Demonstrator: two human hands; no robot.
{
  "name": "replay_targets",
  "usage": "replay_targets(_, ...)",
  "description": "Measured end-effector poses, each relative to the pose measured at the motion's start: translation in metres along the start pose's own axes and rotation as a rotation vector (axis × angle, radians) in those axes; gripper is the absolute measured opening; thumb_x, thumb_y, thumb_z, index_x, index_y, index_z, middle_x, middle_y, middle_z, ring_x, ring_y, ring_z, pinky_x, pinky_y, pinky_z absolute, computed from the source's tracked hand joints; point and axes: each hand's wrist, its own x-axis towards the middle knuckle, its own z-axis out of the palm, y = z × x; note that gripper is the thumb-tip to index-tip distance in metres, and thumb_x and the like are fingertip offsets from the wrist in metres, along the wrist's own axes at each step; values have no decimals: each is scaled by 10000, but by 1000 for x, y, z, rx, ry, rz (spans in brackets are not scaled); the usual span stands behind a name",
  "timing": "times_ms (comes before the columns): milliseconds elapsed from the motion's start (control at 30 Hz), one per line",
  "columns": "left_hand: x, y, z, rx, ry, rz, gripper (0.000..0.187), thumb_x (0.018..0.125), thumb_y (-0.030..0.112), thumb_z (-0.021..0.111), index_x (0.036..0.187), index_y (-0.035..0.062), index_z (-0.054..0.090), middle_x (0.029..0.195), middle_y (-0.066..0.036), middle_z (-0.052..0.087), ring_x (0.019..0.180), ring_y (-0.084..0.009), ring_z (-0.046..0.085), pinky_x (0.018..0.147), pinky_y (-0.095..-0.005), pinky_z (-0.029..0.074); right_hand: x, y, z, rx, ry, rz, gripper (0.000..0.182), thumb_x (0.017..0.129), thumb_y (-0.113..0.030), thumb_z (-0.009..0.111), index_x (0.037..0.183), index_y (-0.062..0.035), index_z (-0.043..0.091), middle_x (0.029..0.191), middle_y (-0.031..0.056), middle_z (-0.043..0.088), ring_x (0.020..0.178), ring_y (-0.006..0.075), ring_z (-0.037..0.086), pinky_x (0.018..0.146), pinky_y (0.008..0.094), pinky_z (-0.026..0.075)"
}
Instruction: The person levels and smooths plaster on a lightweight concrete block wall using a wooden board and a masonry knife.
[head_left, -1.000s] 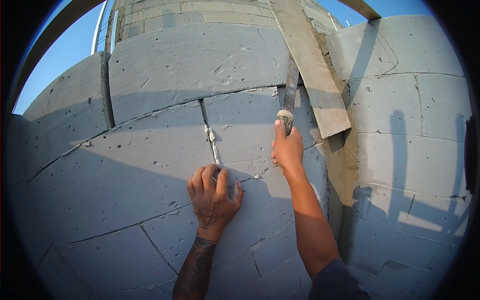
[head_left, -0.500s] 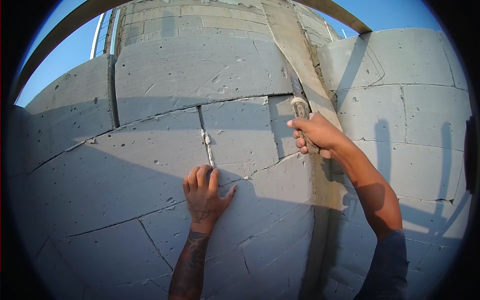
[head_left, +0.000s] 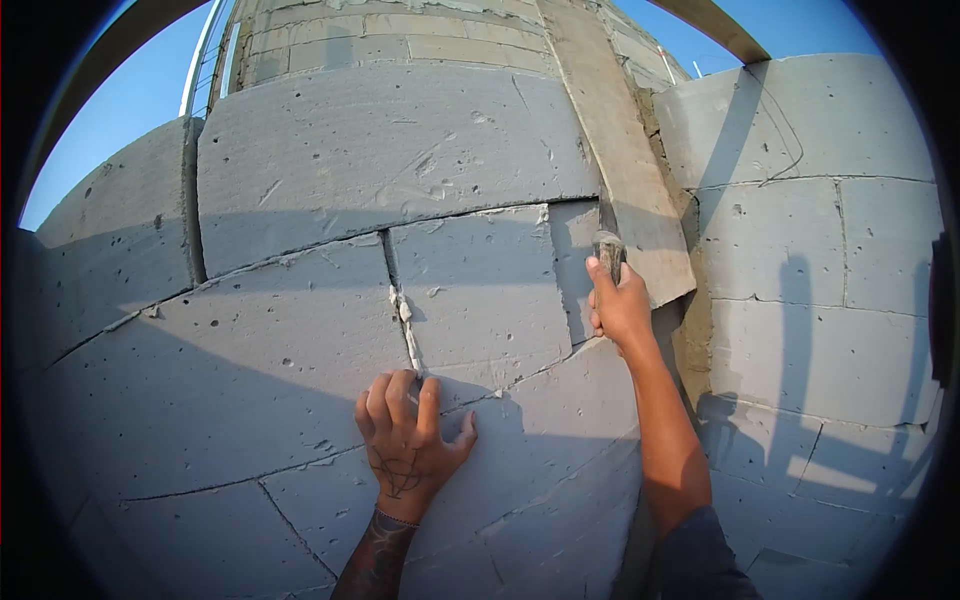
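My right hand [head_left: 622, 305] is wrapped around the worn, pale-ringed handle of a tool [head_left: 608, 248]. Its dark metal part runs up along the left edge of a long plank [head_left: 630, 170], and its far end is hidden. Lower left, my left hand [head_left: 408, 430] rests with bent, parted fingertips against the grey block wall [head_left: 280, 380], holding nothing I can see. Just above those fingers, whitish mortar [head_left: 404, 318] sticks out of a vertical joint beside a small block [head_left: 475, 290]. A recessed gap [head_left: 573, 255] lies between that block and the plank.
A large block [head_left: 390, 150] forms the course above. To the right stands another block wall [head_left: 780, 240] with shadows and a thin wire [head_left: 797, 140]. A beam [head_left: 715, 28] crosses overhead, and a concrete column strip [head_left: 697, 350] stands behind the plank.
My right hand and the tool have shifted slightly down in view, the forearm now more upright. My left hand stays by the joint; the whole view has moved a little. The plank's lower end now shows.
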Motion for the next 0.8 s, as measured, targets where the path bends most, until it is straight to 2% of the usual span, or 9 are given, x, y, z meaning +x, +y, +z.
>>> replay_targets(67, 0, 1, -2, 18, -15, -3, 499, 557, 319, 729, 943, 69, 537, 1066, -108, 405, 1086, -284, 344, 929, -435, 276, 35, -19, 13, -26, 58, 14, 377, 821, -367, 570, 844, -3, 475, 572, 36, 466, 381, 99, 434, 310, 251, 338)
replay_targets(167, -1, 2, -1, 29, 6, -6, 499, 551, 313, 732, 941, 72, 535, 1057, -109, 410, 1080, -286, 350, 928, -433, 276, 43, -45, 23, -83, 74, 61, 400, 823, -370, 562, 831, 24, 492, 607, 46, 483, 399, 100, 438, 325, 251, 349)
replay_targets(233, 1, 2, -4, 22, -3, -11, 493, 546, 308, 735, 932, 77, 534, 1045, -109, 416, 1076, -282, 357, 925, -426, 281, 39, -46, 20, -62, 2, 115, 418, 823, -368, 559, 802, 43, 491, 646, 60, 498, 420, 102, 445, 339, 247, 360)
replay_targets(300, 2, 3, -4, 21, 9, -25, 496, 542, 305, 738, 931, 80, 528, 1044, -106, 420, 1074, -275, 362, 921, -416, 287, 40, -51, 8, -40, -32, 102, 427, 819, -362, 565, 838, 56, 478, 650, 55, 490, 450, 102, 453, 354, 243, 372)
replay_targets(400, -2, -1, -7, -1, 5, -19, 507, 541, 310, 739, 938, 82, 521, 1046, -97, 423, 1075, -273, 365, 913, -408, 294, 42, -68, -23, -101, -275, 162, 413, 837, -306, 537, 983, 60, 412, 654, 32, 452, 471, 86, 443, 372, 226, 377)
replay_targets(533, -2, -4, -6, 16, -1, 10, 520, 543, 317, 740, 950, 86, 513, 1048, -91, 421, 1077, -274, 362, 907, -406, 296, 46, -76, -28, -84, -402, 198, 362, 841, -283, 529, 956, 39, 410, 660, 30, 447, 471, 80, 443, 369, 225, 373)
replay_targets(633, 0, 0, -8, 33, -48, -21, 547, 538, 328, 743, 968, 89, 502, 1055, -93, 415, 1084, -271, 352, 910, -404, 293, 39, -51, -15, -55, -332, 173, 317, 841, -278, 534, 890, 12, 415, 654, 33, 447, 462, 82, 441, 365, 232, 370)
replay_targets(700, 1, -3, -3, 77, -38, -1, 581, 536, 364, 741, 981, 87, 490, 1072, -105, 397, 1090, -278, 337, 917, -419, 283, 41, -43, 2, 31, -190, 123, 291, 843, -273, 532, 837, -8, 414, 654, 31, 449, 442, 82, 432, 354, 237, 358)
replay_targets(800, -1, 2, -1, 104, -41, 30, 609, 551, 432, 728, 984, 82, 482, 1088, -123, 368, 1097, -301, 323, 926, -454, 265, 44, -40, 20, 56, -163, 152, 270, 839, -259, 538, 812, -14, 430, 640, 30, 447, 424, 81, 421, 340, 238, 341)
